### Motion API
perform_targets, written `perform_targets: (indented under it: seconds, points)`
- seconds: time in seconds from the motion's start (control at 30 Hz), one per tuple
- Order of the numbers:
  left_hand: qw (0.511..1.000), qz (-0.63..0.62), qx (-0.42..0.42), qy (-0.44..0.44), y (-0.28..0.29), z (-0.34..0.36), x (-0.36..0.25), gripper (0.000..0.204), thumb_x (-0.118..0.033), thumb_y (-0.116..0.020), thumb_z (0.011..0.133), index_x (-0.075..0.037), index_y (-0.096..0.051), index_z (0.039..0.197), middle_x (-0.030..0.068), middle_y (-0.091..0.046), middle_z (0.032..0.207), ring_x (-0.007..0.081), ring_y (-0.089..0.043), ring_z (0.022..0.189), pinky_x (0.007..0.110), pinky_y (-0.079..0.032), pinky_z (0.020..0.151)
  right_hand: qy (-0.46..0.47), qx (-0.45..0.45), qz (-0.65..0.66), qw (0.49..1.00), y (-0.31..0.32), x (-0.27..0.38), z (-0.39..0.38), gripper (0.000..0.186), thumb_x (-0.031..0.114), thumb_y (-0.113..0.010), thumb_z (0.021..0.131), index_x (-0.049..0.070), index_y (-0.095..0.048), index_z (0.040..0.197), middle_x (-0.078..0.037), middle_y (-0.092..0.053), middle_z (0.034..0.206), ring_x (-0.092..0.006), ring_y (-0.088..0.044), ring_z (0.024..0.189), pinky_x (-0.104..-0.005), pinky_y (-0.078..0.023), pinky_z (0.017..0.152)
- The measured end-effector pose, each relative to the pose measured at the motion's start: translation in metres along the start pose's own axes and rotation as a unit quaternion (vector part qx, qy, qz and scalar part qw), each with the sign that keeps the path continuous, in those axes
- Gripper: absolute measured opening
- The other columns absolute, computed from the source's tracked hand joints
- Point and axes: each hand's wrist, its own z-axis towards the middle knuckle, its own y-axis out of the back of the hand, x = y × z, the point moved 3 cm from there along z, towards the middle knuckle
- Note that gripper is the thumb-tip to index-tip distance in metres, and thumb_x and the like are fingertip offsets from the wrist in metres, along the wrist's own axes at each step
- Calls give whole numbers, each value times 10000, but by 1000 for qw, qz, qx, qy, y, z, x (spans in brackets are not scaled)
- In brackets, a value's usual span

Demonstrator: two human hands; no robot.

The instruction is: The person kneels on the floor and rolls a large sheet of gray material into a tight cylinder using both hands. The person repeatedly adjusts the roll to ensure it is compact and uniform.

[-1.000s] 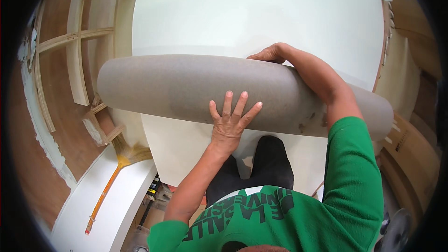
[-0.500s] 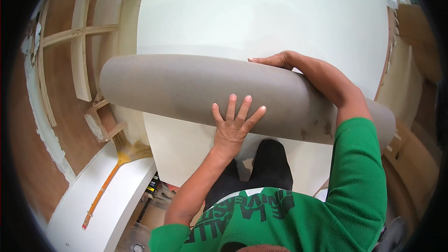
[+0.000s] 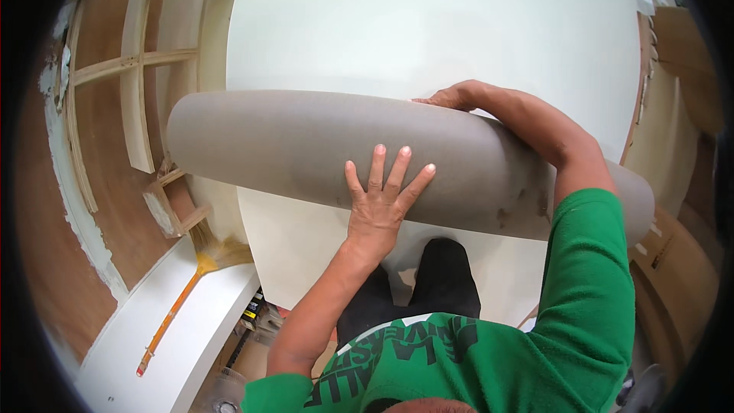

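Observation:
A big grey-brown roll of sheet material [image 3: 267,134] lies crosswise on a white board [image 3: 344,23]. My left hand [image 3: 380,197] rests flat on its near side, the fingers spread wide and pointing away from me. Over the top of the roll reaches my right arm, and my right hand [image 3: 451,98] lies along the far side. Its fingers look stretched out to the left, though the roll hides part of them. Dark smudges mark the roll's surface near my right forearm.
At the left a wooden frame [image 3: 138,69] stands beside a small wooden box [image 3: 174,203]. A straw broom [image 3: 172,313] with an orange handle lies on a white panel [image 3: 99,352]. Brown cardboard [image 3: 669,252] is at the right. My dark-trousered knees [image 3: 440,275] are just below the roll.
Both hands stay against the roll. My left hand has slid slightly farther up its near side, and my right fingers have dropped a little lower behind its far edge.

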Motion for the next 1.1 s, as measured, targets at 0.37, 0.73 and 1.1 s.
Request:
perform_targets:
  seconds: [0.37,0.73,1.1]
  points:
    - [1000,-10,4,-1,6,8,2,928,57,-657,768,-363,-374,1546,69,-207,1641,371,-135,1536,723,-149,1130,-20,50,110,992,7,-5,-20,1074,903,-383,827,111,-385,1554,-194,-307,1615,-363,-293,1485,-542,-327,1166]
    - [1000,-15,-11,13,-1,0,-5,941,15,-664,785,-379,-320,1568,68,-205,1644,375,-161,1529,721,-140,1141,-32,80,109,990,-5,-10,-2,1080,922,-417,791,126,-451,1520,-212,-387,1564,-396,-383,1424,-578,-383,1116]
    - [997,-12,77,14,9,51,10,1189,-56,-866,569,-327,-303,1581,73,-180,1658,370,-131,1541,715,-127,1170,-55,-97,-82,990,34,16,-37,1007,898,-468,795,83,-636,1362,-236,-595,1360,-377,-604,1183,-500,-490,1028]
